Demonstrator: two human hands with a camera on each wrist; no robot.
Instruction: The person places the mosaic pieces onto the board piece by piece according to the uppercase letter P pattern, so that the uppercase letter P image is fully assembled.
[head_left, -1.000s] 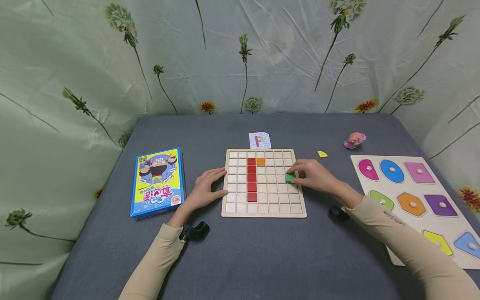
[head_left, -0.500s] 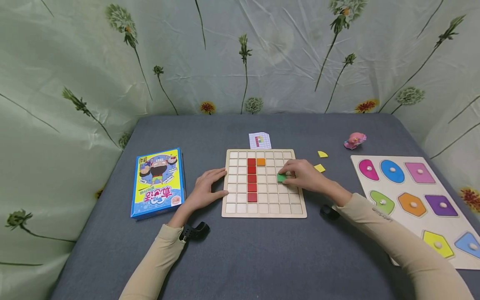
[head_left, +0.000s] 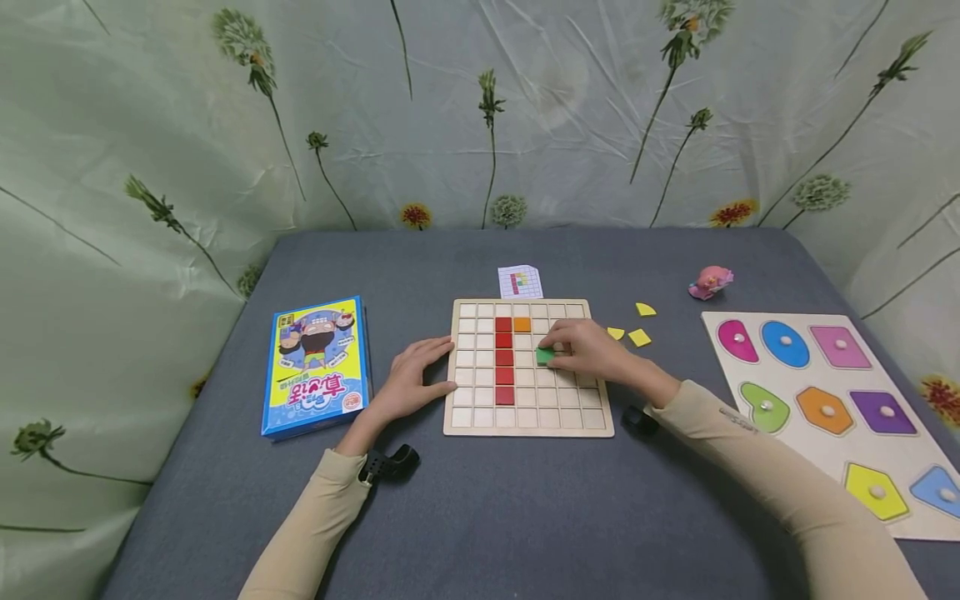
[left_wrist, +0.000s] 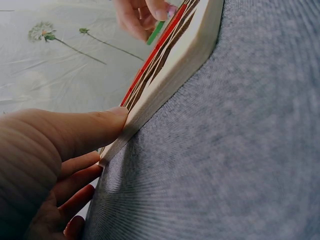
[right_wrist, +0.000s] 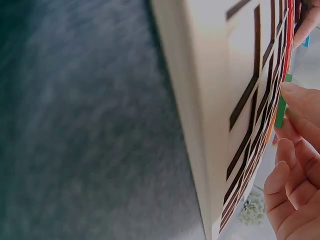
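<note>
Over the last second, the green tile (head_left: 545, 357), pinched in the right grip (head_left: 581, 348), has been carried leftward from the right edge of the gridded board (head_left: 528, 432) to the column just right of the orange tile (head_left: 522, 325). By the same shift, one yellow piece (head_left: 640, 337) and part of another yellow piece (head_left: 616, 334), both previously hidden, have been exposed. The right sleeve (head_left: 757, 458) has also been drawn leftward, and the green heart (head_left: 765, 407) and yellow pentagon (head_left: 876, 490), partly covered earlier, have been uncovered.
</note>
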